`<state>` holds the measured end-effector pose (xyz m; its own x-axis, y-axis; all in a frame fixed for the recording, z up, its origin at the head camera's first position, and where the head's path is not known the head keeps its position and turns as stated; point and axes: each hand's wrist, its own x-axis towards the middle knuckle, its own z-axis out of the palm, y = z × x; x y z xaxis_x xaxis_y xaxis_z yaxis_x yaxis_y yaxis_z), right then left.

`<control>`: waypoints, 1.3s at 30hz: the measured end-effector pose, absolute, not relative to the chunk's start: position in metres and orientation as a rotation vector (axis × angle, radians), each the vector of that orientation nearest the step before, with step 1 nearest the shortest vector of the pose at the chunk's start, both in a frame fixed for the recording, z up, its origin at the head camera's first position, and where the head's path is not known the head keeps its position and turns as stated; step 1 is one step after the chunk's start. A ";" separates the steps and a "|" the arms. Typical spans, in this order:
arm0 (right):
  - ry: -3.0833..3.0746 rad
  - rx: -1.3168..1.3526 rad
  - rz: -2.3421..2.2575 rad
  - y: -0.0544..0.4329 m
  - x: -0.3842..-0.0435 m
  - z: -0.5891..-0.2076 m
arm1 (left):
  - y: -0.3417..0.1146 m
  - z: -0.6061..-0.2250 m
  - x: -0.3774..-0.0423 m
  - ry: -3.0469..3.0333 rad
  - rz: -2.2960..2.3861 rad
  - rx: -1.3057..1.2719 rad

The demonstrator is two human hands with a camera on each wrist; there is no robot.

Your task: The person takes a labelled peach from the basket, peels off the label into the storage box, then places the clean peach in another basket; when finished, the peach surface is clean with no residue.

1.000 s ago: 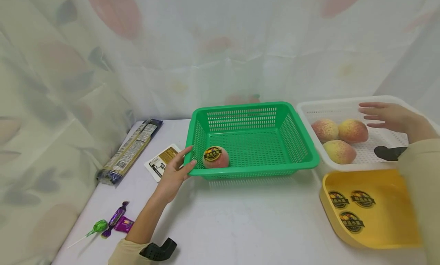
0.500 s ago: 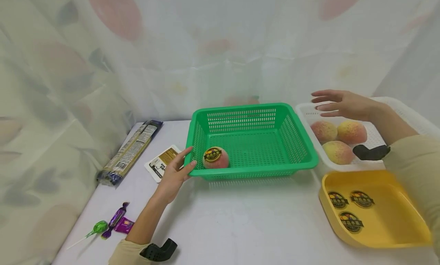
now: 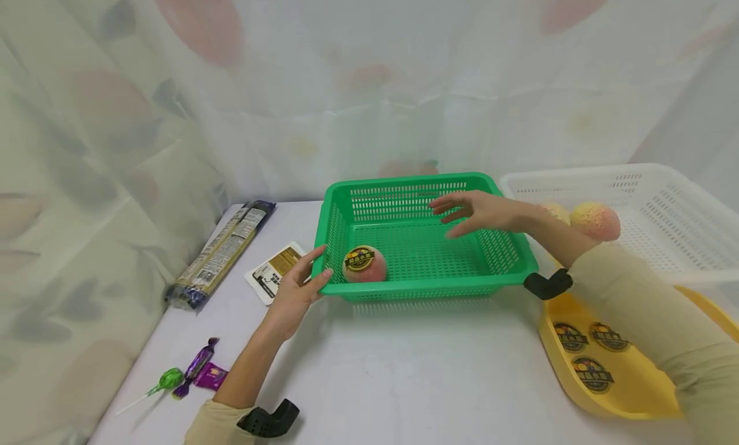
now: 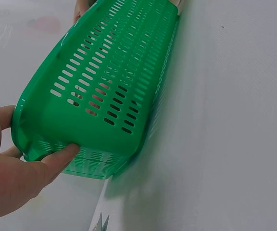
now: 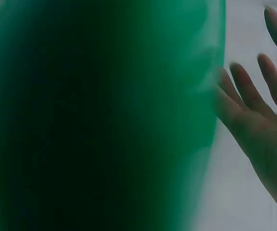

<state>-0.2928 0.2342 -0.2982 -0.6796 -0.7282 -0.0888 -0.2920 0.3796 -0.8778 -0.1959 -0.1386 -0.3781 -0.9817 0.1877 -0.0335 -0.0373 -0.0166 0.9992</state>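
A green plastic basket stands in the middle of the table in the head view. My left hand grips its near left corner; in the left wrist view the thumb and fingers of that left hand pinch the rim from both sides. One peach with a black and gold label lies in the basket's near left corner. My right hand hovers over the right half of the basket, fingers spread and holding nothing. The right wrist view shows the spread right hand beside blurred green plastic.
To the right stands a white basket with peaches, partly hidden by my right arm. In front of it, a yellow bin bears several labels. A long packet, a flat pack, a lollipop and wrapped candies lie left.
My right hand has moved left from above the white basket to above the green basket, its forearm now crossing the peaches and the yellow bin. My left hand has stayed on the rim.
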 end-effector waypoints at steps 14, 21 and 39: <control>2.269 -0.908 -1.135 0.142 -0.282 -0.329 | -0.137 -0.379 -0.196 2.063 2.147 0.161; 2.354 -0.900 -1.024 0.108 -0.279 -0.347 | -0.137 -0.378 -0.196 2.072 2.139 0.156; 2.376 -0.903 -1.089 0.091 -0.279 -0.354 | -0.137 -0.377 -0.196 2.094 2.135 0.171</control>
<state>-0.2790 0.0911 -0.3540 -0.7243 -0.6862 -0.0670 -0.3971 0.4946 -0.7731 -0.1963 -0.1371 -0.3775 -0.9829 0.1831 -0.0210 -0.0246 -0.0174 0.9995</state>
